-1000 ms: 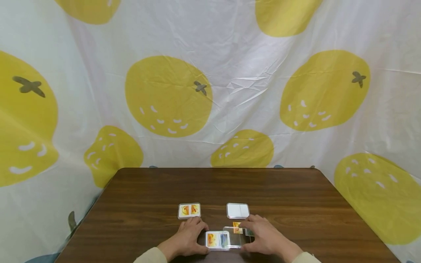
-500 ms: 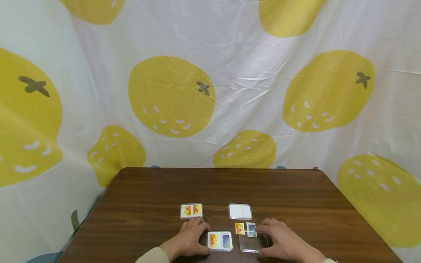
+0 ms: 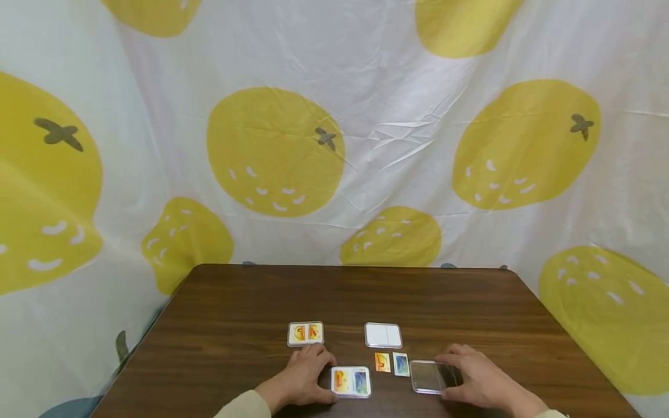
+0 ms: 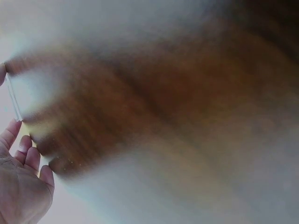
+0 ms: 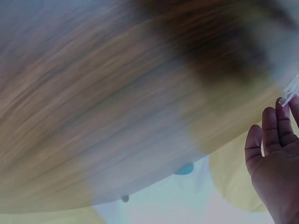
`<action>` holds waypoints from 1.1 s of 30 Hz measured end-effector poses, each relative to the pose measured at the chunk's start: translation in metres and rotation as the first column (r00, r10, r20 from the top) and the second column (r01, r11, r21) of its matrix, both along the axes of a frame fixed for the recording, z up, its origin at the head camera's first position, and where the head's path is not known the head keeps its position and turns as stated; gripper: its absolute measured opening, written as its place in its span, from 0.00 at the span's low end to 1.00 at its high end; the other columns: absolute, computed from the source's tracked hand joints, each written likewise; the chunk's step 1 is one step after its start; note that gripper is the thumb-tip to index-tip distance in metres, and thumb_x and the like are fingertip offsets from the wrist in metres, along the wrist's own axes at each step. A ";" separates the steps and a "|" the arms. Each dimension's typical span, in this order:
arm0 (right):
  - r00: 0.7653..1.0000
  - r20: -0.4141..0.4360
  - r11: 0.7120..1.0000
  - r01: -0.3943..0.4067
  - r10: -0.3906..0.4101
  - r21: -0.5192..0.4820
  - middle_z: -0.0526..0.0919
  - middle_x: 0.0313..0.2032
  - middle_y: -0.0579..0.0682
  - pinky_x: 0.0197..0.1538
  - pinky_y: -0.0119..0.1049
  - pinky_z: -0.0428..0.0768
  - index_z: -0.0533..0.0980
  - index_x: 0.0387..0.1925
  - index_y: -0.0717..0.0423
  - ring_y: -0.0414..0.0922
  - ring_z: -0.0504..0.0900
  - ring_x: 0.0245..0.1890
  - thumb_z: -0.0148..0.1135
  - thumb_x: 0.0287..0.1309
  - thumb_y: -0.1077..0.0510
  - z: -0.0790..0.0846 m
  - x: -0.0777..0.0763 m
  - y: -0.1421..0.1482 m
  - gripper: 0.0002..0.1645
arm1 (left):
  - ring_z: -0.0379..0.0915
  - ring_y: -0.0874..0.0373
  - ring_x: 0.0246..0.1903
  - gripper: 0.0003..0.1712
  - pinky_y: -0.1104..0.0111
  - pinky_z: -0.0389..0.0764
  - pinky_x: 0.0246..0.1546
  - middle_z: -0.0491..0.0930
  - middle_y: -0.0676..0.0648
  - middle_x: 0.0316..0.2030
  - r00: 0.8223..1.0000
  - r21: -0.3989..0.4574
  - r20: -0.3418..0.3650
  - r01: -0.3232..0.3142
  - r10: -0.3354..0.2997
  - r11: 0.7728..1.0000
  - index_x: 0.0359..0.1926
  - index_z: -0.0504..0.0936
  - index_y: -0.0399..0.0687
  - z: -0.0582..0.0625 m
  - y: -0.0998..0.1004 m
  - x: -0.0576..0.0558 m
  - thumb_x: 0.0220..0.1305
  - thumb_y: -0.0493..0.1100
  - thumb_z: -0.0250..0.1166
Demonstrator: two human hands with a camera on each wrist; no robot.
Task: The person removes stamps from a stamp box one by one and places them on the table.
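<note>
My left hand point(image 3: 305, 376) holds the left end of a clear-edged stamp case point(image 3: 351, 382), thumb at the near edge and forefinger at the far one. An orange and a blue stamp show on the case's white insert. To the right, my right hand point(image 3: 478, 374) grips a transparent case cover point(image 3: 427, 377) by its right end, low over or on the table. Between the two cases lie a loose orange stamp point(image 3: 382, 362) and a loose blue stamp point(image 3: 401, 364). In the right wrist view, the cover's corner point(image 5: 290, 93) shows at the fingertips.
Behind my left hand sits another case point(image 3: 305, 334) with two orange stamps. A case with a plain white insert point(image 3: 383, 335) lies behind the loose stamps. All rest on a dark wooden table point(image 3: 345, 296), with a lemon-print cloth point(image 3: 387, 174) hanging behind.
My right hand has moved right with the transparent cover, off the stamp case's side and past the two loose stamps, which are now uncovered. My left hand keeps its hold on the stamp case.
</note>
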State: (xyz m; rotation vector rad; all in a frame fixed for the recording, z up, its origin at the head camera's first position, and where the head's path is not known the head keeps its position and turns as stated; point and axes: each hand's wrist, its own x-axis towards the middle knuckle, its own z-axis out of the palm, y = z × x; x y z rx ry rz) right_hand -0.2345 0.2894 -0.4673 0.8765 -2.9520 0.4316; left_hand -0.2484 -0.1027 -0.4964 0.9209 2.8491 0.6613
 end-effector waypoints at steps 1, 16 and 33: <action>1.000 -0.007 1.000 0.002 -0.002 0.001 0.76 0.47 0.41 0.47 0.52 0.75 0.81 0.51 0.53 0.46 0.76 0.46 0.76 0.43 0.38 0.000 0.000 0.003 0.36 | 0.62 0.58 0.50 0.29 0.56 0.65 0.51 0.68 0.57 0.46 1.000 -0.002 0.003 0.000 0.000 1.000 0.47 0.76 0.59 0.000 0.000 0.000 0.47 0.62 0.75; 0.999 -0.005 0.999 0.048 -0.048 0.022 0.77 0.47 0.46 0.45 0.54 0.76 0.80 0.53 0.57 0.52 0.77 0.46 0.77 0.43 0.41 -0.007 -0.006 0.032 0.37 | 0.62 0.58 0.51 0.29 0.56 0.65 0.52 0.67 0.57 0.48 1.000 -0.007 0.011 0.005 -0.005 1.000 0.47 0.75 0.60 -0.004 0.000 -0.003 0.48 0.62 0.75; 0.994 -0.020 0.995 0.103 -0.104 -0.017 0.79 0.47 0.47 0.47 0.61 0.73 0.81 0.52 0.55 0.53 0.78 0.47 0.75 0.46 0.42 -0.002 -0.008 0.021 0.34 | 0.62 0.57 0.52 0.28 0.54 0.64 0.53 0.67 0.57 0.49 0.999 -0.010 0.033 0.006 -0.006 1.000 0.48 0.75 0.61 -0.003 -0.001 -0.003 0.49 0.63 0.74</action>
